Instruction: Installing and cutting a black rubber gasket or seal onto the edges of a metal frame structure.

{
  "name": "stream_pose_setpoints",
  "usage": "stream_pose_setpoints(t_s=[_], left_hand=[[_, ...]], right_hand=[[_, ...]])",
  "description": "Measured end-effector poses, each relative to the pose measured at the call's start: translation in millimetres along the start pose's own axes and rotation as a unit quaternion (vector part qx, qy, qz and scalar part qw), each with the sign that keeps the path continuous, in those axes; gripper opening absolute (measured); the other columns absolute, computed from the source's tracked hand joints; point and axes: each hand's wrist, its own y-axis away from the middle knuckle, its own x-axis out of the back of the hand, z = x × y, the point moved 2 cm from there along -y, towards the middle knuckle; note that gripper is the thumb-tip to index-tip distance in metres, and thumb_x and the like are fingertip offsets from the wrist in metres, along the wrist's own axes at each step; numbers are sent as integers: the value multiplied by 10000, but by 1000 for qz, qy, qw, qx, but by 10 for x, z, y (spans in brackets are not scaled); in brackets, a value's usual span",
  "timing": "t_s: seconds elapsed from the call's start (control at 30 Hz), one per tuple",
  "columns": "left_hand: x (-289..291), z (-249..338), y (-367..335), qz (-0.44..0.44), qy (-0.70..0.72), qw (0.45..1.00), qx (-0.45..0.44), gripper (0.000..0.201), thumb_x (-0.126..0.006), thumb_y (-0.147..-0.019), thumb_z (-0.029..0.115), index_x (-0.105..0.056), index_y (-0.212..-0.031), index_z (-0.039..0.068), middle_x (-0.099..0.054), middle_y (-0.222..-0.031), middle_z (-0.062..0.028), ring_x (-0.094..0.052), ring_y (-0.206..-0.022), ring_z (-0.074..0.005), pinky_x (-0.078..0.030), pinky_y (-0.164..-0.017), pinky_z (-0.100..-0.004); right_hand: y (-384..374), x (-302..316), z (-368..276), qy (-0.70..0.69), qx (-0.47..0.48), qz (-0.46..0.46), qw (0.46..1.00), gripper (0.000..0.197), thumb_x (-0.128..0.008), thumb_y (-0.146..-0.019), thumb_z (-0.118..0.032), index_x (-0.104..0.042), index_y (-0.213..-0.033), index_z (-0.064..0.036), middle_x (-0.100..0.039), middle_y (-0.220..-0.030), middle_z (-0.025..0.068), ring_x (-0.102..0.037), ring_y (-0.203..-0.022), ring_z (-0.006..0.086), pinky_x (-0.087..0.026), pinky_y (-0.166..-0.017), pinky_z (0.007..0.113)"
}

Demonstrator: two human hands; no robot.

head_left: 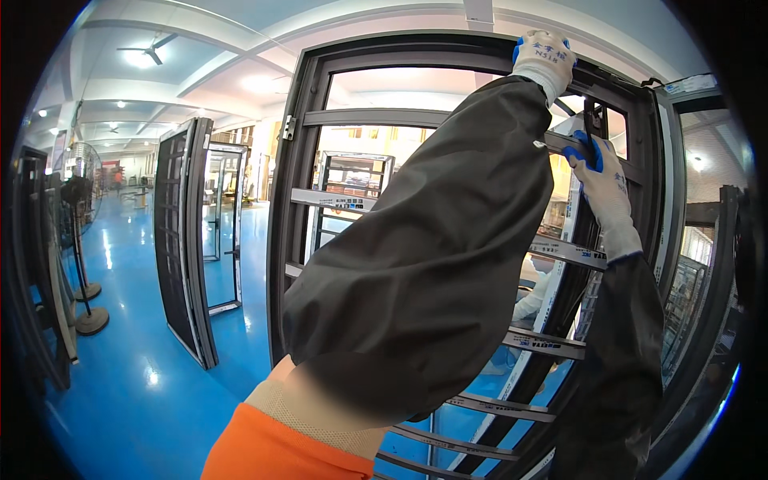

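Note:
A tall dark grey window frame (308, 160) with several crossbars stands upright before me. My left hand (546, 60), in a white and blue work glove, reaches up and is closed over the frame's top rail. Lower and to the right, my gloved right hand (602, 168) is closed around the lower end of a black elongated piece (594, 118) near the frame's upper right corner. Its exact kind cannot be made out. Black sleeves cover both arms, and the left one hides much of the frame's middle. Labelled protective film covers a crossbar (328, 200).
More framed panels stand at the left, including a dark mesh panel (180, 240) on the glossy blue floor (128, 352). A standing fan (80, 240) is at the far left. Another frame (672, 168) adjoins on the right. Someone in a white sleeve (534, 298) shows through the bars.

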Motion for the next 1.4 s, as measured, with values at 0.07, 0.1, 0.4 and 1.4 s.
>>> stream_pose_setpoints(t_s=[0.07,0.1,0.4,1.4], left_hand=[[3,9,-2,12,-1,1000,-1,300,-676,-788,325,-674,-1060,198,-575,-1183,-55,-568,-1100,-259,-494,-894,-402],[6,8,-1,23,-2,1000,-2,310,-675,-790,338,-673,-1062,188,-584,-1173,-59,-574,-1093,-256,-502,-883,-396],[17,47,-33,-1,10,1000,15,274,-555,-855,267,-658,-1040,93,-621,-1075,-89,-600,-1032,-269,-454,-830,-398],[364,68,36,-51,145,988,5,360,-613,-792,398,-697,-907,67,-662,-976,-140,-628,-950,-285,-488,-817,-400]], right_hand=[[-15,6,13,9,-4,-8,1000,511,-623,-829,-260,-473,-1272,-54,-530,-1185,128,-539,-1104,266,-426,-963,354],[-22,-1,16,17,-8,-17,1000,534,-617,-818,-255,-462,-1289,-57,-514,-1196,127,-539,-1113,252,-435,-975,350],[-16,-4,62,27,-9,-1,1000,519,-608,-821,-256,-464,-1285,-72,-516,-1195,121,-540,-1104,254,-432,-981,356],[0,-1,-16,-93,-17,-23,995,473,-649,-806,-252,-535,-1210,-35,-565,-1116,131,-603,-947,244,-488,-817,334]])
